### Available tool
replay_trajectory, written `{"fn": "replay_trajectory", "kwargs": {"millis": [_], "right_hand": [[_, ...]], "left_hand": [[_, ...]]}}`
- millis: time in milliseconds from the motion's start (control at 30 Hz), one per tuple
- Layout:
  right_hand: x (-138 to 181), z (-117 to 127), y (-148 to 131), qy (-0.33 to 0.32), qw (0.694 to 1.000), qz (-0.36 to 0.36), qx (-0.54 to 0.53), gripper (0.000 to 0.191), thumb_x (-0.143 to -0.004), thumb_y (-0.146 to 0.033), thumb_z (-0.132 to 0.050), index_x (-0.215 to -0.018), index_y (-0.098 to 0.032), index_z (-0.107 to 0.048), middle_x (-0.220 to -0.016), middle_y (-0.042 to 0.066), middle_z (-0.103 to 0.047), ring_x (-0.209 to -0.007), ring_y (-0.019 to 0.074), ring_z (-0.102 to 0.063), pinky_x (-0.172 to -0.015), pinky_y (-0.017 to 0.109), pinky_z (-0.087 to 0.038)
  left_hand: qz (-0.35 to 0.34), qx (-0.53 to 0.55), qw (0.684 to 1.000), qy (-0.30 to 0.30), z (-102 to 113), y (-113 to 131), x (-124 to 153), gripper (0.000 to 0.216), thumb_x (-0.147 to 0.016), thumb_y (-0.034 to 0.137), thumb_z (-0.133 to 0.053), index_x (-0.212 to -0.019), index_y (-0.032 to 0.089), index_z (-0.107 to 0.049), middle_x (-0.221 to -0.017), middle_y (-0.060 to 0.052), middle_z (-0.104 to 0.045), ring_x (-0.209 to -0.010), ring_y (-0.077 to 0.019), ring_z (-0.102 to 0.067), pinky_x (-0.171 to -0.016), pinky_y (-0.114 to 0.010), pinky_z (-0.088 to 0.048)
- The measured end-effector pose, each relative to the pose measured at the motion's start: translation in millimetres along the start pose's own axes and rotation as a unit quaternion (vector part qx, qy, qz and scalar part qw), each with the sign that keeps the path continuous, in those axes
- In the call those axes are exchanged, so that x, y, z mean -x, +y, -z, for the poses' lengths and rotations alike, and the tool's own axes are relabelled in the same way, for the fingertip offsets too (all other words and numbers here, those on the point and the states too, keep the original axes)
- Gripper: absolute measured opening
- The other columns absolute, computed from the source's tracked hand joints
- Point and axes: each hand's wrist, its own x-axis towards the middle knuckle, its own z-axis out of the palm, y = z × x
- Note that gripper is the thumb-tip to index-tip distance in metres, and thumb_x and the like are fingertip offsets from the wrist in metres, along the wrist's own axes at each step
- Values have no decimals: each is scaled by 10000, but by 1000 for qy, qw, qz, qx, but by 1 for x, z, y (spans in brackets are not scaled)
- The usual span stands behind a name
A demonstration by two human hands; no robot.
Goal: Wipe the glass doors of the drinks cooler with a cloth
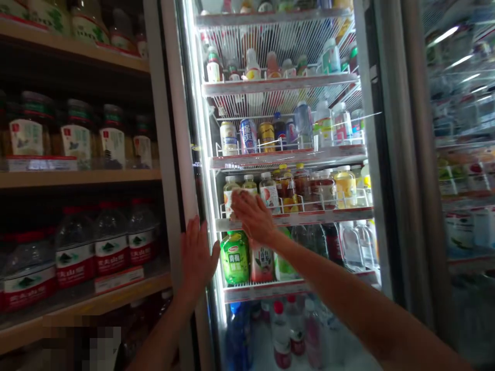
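Observation:
Both of my hands are raised in front of a lit upright drinks fridge. My left hand [198, 252] lies flat, fingers stretched upward and thumb apart, at the pale frame [185, 154] left of the light strip. My right hand [251, 214] is also flat with fingers extended, at the height of a shelf edge [328, 215]. Behind its fingers stand bottles with white labels [269, 193], partly hidden. Below the wrist are a green-labelled jug [234, 257] and a red-labelled jug [262, 262]. Neither hand holds anything. Whether the right palm touches glass, I cannot tell.
Shelving on the left holds large red-capped water bottles [112, 237] and dark jars [77, 129]. Higher fridge shelves carry cans [248, 135] and small bottles [253, 67]. Bottles stand at the fridge bottom [281, 335]. Another glass-fronted section [464, 170] is on the right.

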Motion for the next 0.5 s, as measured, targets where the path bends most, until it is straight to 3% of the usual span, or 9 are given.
{"fn": "replay_trajectory", "kwargs": {"millis": [67, 100, 133, 267, 333, 433, 500], "right_hand": [[-15, -2, -4, 33, 994, -102, 4, 487, -839, -178, -459, -1326, -163, -446, -1490, 84, -308, -1404, 257, -174, -1145, 505, -87], [-20, -5, -7, 39, 992, -117, 3, 484, -840, -172, -453, -1324, -154, -448, -1491, 89, -303, -1403, 265, -173, -1143, 511, -91], [-24, -8, -11, 38, 994, -99, -1, 468, -845, -167, -445, -1313, -154, -461, -1488, 81, -313, -1402, 262, -181, -1145, 499, -101], [-28, -22, -30, 0, 994, 106, -21, 388, -877, -158, -397, -1238, -201, -533, -1442, 14, -406, -1376, 187, -264, -1162, 396, -132], [-35, -25, -32, 2, 995, 93, -24, 391, -872, -159, -408, -1242, -200, -528, -1448, 25, -395, -1380, 194, -255, -1162, 423, -118], [-49, -24, -25, 27, 999, -10, -21, 436, -842, -162, -457, -1274, -182, -500, -1484, 58, -326, -1397, 241, -205, -1151, 480, -94], [-53, -17, -14, 17, 999, 23, -22, 445, -834, -162, -466, -1277, -193, -500, -1485, 42, -327, -1395, 229, -210, -1155, 459, -92]], "left_hand": [[-3, -2, 1000, 0, 5, -6, -2, 570, -852, 297, -421, -1383, 146, -279, -1462, -175, -304, -1383, -277, -220, -1098, -502, -230], [-4, -1, 1000, 1, 7, -9, -4, 577, -852, 297, -422, -1387, 144, -272, -1461, -175, -305, -1383, -275, -220, -1098, -494, -234], [-6, -1, 1000, 2, 9, -12, -6, 582, -852, 301, -423, -1389, 140, -268, -1460, -177, -306, -1383, -276, -219, -1098, -489, -239], [-12, -8, 1000, 14, 16, -20, -17, 564, -862, 333, -403, -1379, 134, -295, -1436, -185, -339, -1365, -294, -255, -1088, -495, -250], [-10, -11, 1000, 15, 19, -22, -23, 560, -863, 339, -396, -1377, 138, -302, -1436, -182, -338, -1363, -298, -258, -1085, -497, -251], [-5, -12, 1000, 17, 21, -21, -31, 558, -858, 333, -392, -1371, 130, -312, -1439, -187, -329, -1366, -306, -247, -1082, -500, -250], [-8, -10, 1000, 18, 21, -20, -37, 553, -859, 335, -389, -1367, 126, -318, -1440, -188, -328, -1365, -309, -249, -1082, -504, -249]]}}
